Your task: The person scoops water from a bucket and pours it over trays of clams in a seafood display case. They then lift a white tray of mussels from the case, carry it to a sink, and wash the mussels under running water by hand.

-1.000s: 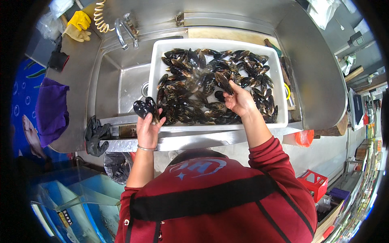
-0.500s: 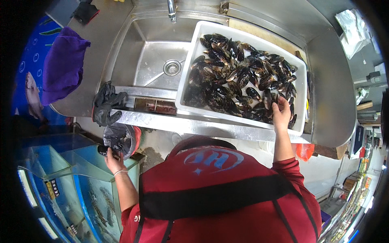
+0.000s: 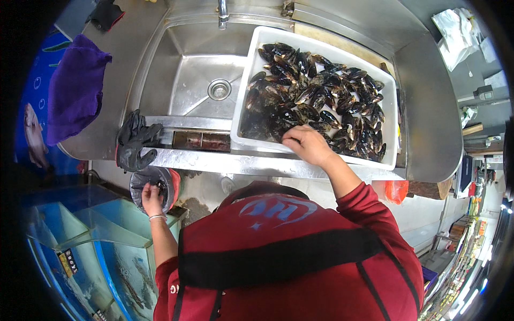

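Note:
A white rectangular tray [image 3: 389, 155] holds a heap of dark mussels [image 3: 321, 99], spread over most of its bottom. At its near side, my right hand [image 3: 309, 145] reaches over the rim, fingers bent together and touching the mussels. Whatever lies beneath those fingertips is hidden. Lower on the left, my left hand [image 3: 152, 199] is over the mouth of a bin [image 3: 138, 179] lined with a dark bag. Its fingers are curled close together; a dark bit shows beside them, but I cannot tell whether it is held.
The tray rests across a steel sink [image 3: 206, 75] with a drain and a tap [image 3: 223, 13]. Black gloves [image 3: 134, 140] lie on the sink's left corner, and a purple cloth [image 3: 80, 88] hangs over the side panel. Blue-edged fish tanks [image 3: 101, 241] stand at lower left.
My right hand has moved left along the tray's near side. My left hand, earlier with a mussel beside the bin, has moved over the bin's opening. The view has shifted slightly.

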